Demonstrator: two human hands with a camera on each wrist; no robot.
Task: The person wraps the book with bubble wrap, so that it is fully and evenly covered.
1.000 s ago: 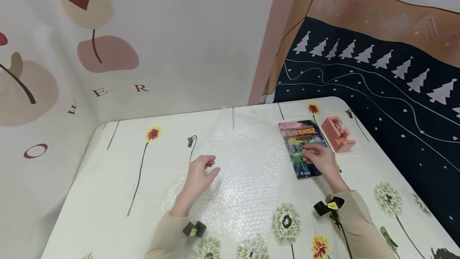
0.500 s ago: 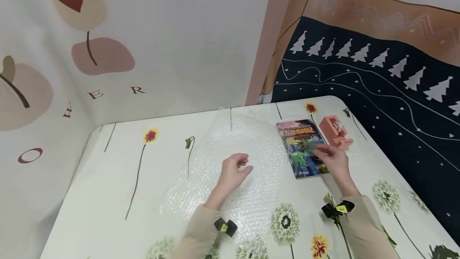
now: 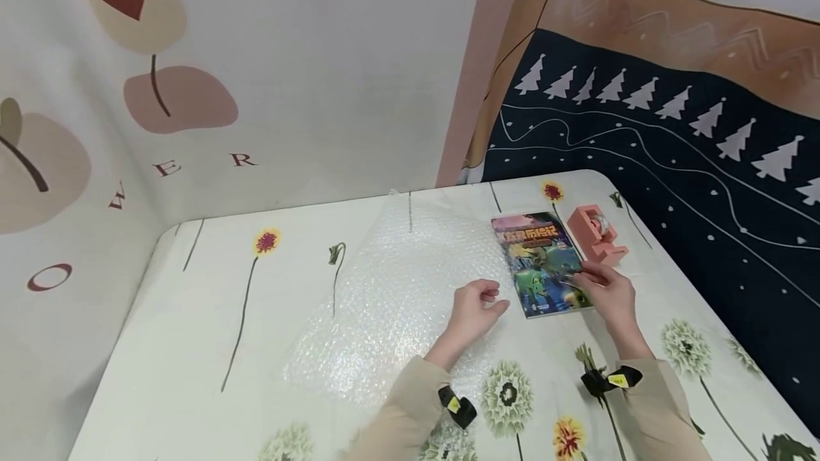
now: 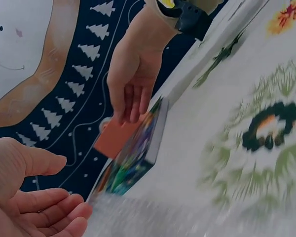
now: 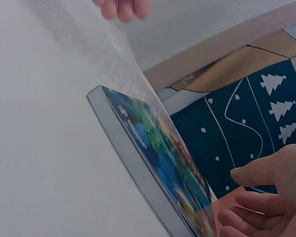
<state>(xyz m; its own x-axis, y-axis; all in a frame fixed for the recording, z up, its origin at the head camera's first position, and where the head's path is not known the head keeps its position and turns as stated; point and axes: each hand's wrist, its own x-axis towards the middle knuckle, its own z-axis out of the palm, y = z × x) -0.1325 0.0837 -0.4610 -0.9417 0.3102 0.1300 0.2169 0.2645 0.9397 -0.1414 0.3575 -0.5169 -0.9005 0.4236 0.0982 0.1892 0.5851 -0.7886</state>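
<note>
A book [image 3: 538,262] with a colourful cover lies flat on the table at the right. My right hand [image 3: 608,294] hovers at the book's right edge, fingers loosely bent and holding nothing; the right wrist view shows a gap between thumb and fingers. Left of the book, my left hand [image 3: 474,310] is above a sheet of bubble wrap [image 3: 410,283], its thumb apart from its relaxed fingers. Both hands also show in the left wrist view, with the book [image 4: 138,153] between them and the bubble wrap [image 4: 153,217] below.
Just beyond the book's right side stands a pink tape dispenser [image 3: 596,237] with a roll of tape. A flower-print cloth [image 3: 192,333] covers the table. Printed curtains [image 3: 333,77] hang behind the table and along its right side.
My left hand has moved right across the bubble wrap towards the book. My right hand has shifted from over the cover to the book's right edge. The book stays put.
</note>
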